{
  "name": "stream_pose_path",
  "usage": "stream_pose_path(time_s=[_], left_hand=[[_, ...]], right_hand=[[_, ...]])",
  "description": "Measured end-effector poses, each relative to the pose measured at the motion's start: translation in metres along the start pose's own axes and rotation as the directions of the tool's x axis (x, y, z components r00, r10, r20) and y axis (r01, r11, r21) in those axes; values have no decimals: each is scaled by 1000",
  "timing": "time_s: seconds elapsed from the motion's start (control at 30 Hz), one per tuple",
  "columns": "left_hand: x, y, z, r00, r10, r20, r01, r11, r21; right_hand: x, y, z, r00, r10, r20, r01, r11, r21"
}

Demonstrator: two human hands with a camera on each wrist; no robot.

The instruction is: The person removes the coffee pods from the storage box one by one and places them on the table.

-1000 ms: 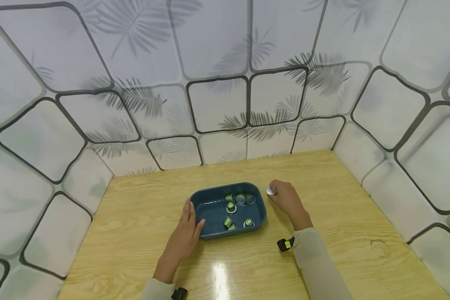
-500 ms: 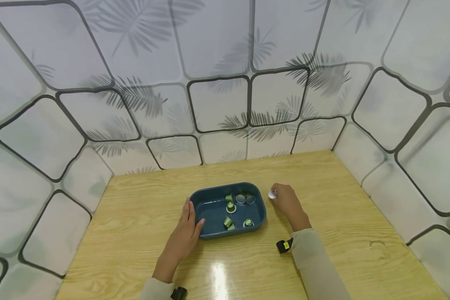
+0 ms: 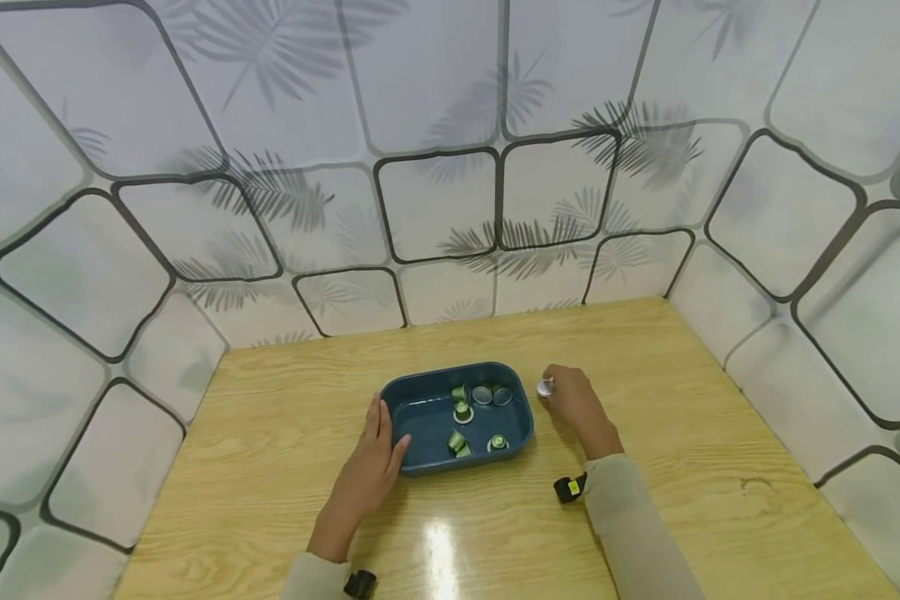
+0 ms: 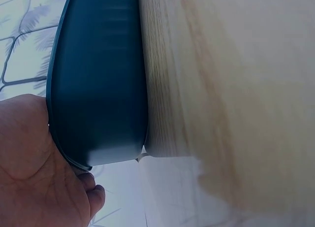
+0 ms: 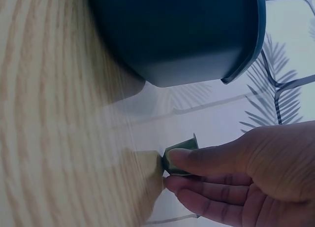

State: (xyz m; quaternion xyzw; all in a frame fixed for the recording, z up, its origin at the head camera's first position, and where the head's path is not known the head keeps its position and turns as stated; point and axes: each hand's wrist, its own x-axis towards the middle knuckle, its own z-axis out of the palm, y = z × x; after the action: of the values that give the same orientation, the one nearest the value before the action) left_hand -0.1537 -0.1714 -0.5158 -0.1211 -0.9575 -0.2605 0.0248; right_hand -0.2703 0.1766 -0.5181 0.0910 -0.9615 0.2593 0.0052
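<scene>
A dark blue rectangular dish [image 3: 420, 469] holds several green coffee capsules, some lying on their sides. Two near the right end show silver lids; an upturned capsule [image 3: 498, 442] sits at the front right. My left hand [image 3: 367, 467] grips the left end of the dish, thumb over the rim and fingers along the outside. Just right of the dish, my right hand [image 3: 576, 406] pinches another coffee capsule [image 5: 172, 157] between thumb and fingers. Its silver lid faces up in the head view, and its narrow end meets the tabletop in the right wrist view.
The light wood table [image 3: 285, 400] runs back to a patterned wall covering [image 3: 442, 208], which also rises at both sides. Black wrist devices sit at both sleeves; the right one [image 3: 567, 489] hangs low over the wood.
My right hand has come down slightly with the capsule toward the table, then stays nearly still. The left hand and dish keep their place.
</scene>
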Motion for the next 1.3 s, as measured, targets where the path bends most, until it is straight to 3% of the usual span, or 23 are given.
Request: stream_pose_path(time_s=[0.53, 0.8, 1.07, 1.3], left_hand=[[0, -1, 0, 1000, -3, -9, 3, 1000, 7], [0, 0, 0, 1000, -7, -5, 7, 1000, 6], [2, 2, -2, 1000, -7, 0, 7, 1000, 6], [1, 1, -1, 1000, -10, 1, 10, 1000, 3]], right_hand=[[-5, -6, -16, 998, 26, 66, -30, 998, 56], [-12, -15, -34, 998, 60, 22, -60, 998, 30], [-19, -30, -47, 1000, 10, -3, -10, 1000, 13], [-21, -43, -49, 998, -57, 21, 55, 995, 83]])
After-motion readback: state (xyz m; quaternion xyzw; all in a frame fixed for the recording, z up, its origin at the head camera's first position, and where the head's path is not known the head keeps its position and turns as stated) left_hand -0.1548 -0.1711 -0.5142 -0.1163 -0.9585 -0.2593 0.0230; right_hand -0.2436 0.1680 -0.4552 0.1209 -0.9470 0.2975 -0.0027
